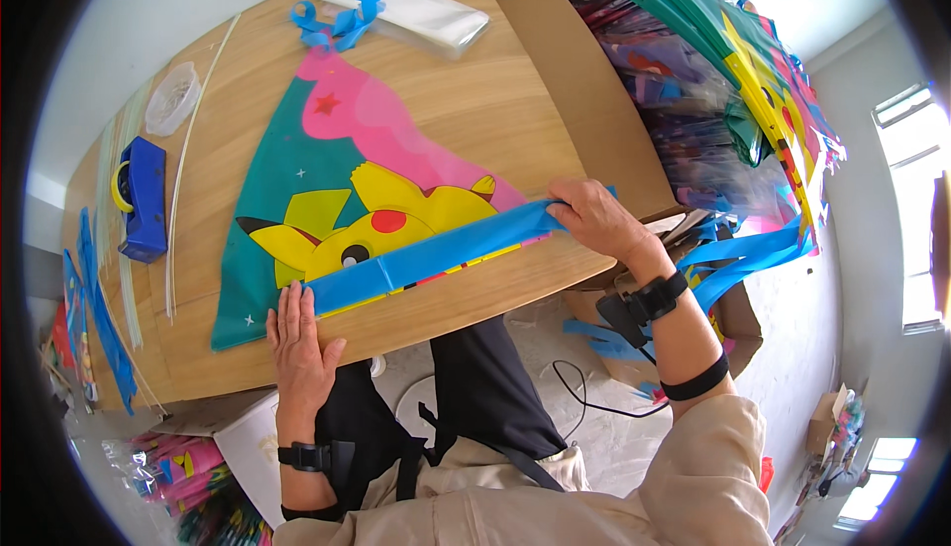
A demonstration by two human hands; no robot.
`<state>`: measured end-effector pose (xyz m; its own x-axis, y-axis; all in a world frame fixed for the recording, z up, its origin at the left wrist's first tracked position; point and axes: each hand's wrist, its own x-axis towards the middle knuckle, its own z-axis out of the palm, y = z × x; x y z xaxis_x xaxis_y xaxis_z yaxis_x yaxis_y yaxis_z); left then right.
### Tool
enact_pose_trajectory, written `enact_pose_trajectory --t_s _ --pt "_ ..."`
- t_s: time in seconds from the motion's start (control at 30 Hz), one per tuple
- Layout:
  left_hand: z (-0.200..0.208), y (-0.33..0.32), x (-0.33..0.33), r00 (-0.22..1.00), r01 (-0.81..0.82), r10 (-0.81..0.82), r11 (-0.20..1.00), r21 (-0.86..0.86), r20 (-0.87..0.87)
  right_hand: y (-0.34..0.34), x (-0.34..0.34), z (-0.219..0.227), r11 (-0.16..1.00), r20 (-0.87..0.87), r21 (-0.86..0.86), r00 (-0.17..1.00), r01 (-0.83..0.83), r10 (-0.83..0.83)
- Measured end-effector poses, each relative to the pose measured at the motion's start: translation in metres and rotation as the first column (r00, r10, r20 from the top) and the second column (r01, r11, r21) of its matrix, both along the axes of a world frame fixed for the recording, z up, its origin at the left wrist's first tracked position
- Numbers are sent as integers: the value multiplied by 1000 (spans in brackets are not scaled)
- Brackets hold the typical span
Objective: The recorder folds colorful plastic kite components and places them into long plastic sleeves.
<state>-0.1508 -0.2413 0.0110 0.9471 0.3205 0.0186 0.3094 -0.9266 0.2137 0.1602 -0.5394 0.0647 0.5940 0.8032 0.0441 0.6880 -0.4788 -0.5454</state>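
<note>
A triangular kite sheet (297, 189), green and pink with a yellow cartoon animal, lies flat on the wooden table. Across its lower part, slanting up to the right, runs a flat blue fabric strip (426, 249). My left hand (300, 333) rests with outstretched fingers on the strip's left end and the sheet's near edge. At the other end, my right hand (599, 217) pinches the strip between thumb and fingers near the table's right edge. A curled blue ribbon (337, 21) lies by the sheet's pink tip.
On the left are a blue tape dispenser (145, 199), a clear plastic cup (173, 98), thin white rods (203, 90) and blue strips (104, 313). Clear plastic bags (406, 13) lie at the back. Right of the table, a cardboard box (584, 100) stands beside stacked packaged kites (664, 80).
</note>
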Motion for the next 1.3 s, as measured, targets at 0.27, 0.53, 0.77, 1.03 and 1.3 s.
enact_pose_trajectory --t_s 0.27,0.53,0.77,1.03,1.3 --pt "0 -2 1 1000 -14 14 1000 -11 18 7 12 -22 987 -430 -13 890 162 -152" --pt "-4 -2 -2 997 -17 18 1000 -11 80 20 12 -27 931 -263 -287 915 227 -304" --pt "19 -12 11 995 -34 31 999 28 98 30 7 -22 871 99 -448 980 200 -174" --pt "30 -104 163 869 486 -292 660 -572 400 38 -1 -16 840 206 -481 964 250 -169" --pt "-3 -112 209 981 109 -193 491 -865 14 28 -44 1 934 78 -309 984 178 -162"
